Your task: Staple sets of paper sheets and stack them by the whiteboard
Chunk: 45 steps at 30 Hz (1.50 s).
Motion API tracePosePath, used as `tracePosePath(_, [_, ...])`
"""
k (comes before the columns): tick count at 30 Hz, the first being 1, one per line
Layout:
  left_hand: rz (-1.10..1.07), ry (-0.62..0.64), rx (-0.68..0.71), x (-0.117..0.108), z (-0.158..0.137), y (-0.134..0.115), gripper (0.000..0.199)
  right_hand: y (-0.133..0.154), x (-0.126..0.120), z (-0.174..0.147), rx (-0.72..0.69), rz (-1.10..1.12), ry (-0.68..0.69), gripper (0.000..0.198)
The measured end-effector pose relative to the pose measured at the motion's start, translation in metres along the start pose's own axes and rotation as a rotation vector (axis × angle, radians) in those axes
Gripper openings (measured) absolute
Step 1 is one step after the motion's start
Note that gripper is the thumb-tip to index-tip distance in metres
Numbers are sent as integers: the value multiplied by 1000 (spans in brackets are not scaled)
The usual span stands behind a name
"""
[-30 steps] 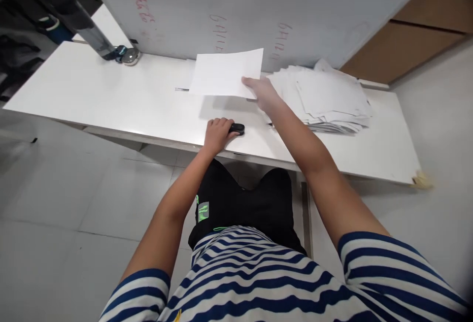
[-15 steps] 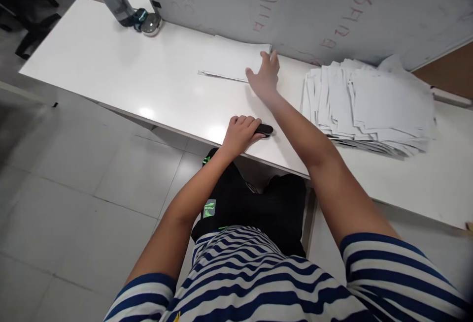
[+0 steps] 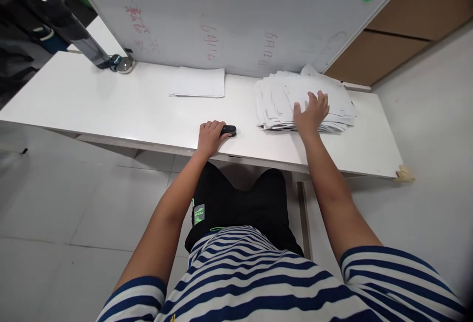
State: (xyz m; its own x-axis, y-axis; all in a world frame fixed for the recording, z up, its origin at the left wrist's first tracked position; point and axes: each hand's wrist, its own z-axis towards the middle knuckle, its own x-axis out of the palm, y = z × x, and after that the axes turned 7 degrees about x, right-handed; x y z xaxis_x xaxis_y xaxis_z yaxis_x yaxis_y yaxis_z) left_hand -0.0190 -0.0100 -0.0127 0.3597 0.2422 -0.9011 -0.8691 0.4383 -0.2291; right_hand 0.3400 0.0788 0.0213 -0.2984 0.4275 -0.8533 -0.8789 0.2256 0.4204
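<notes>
My left hand [image 3: 210,139] rests at the front edge of the white table, its fingers wrapped round a black stapler [image 3: 229,130] whose end pokes out to the right. Over the large, uneven heap of white paper sheets [image 3: 275,98] is my right hand [image 3: 313,112], fingers spread and nothing gripped; whether it touches the top sheet I cannot tell. A smaller, neat stack of white paper [image 3: 201,83] lies farther left, against the whiteboard's foot.
A whiteboard [image 3: 240,21] with red writing stands along the back of the table [image 3: 121,110]. At the back left are a clear bottle [image 3: 88,46] and a small rounded grey object [image 3: 125,64]. A wall [image 3: 432,130] bounds the right end.
My right hand has moved from the small paper stack rightward to the large heap. My left hand keeps its hold on the stapler. The view has turned to the right.
</notes>
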Motion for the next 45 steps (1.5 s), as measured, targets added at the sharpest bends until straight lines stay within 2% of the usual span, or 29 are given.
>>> tracePosePath(2, [15,13,-10,-1,1,0,40,-13,-1,4,74,-21,82,60])
tracePosePath(5, [33,30,-24,-2,1,1,40,-18,2,5,129,-31,167,64])
tracePosePath(13, [79,22,-53,-1,1,1,42,-15,1,1,146,3,194,69])
tracePosePath(25, [76,32,-78,-4,1,-1,41,-15,2,3,157,25,183,59])
tracePosePath(35, [3,4,-87,-1,1,1,41,-15,2,6,172,169,171,59])
tracePosePath(39, [9,10,-90,1,2,2,41,-13,-2,7,179,126,190,53])
tracePosePath(45, [20,1,-79,2,1,4,40,-11,-5,8,192,64,227,56])
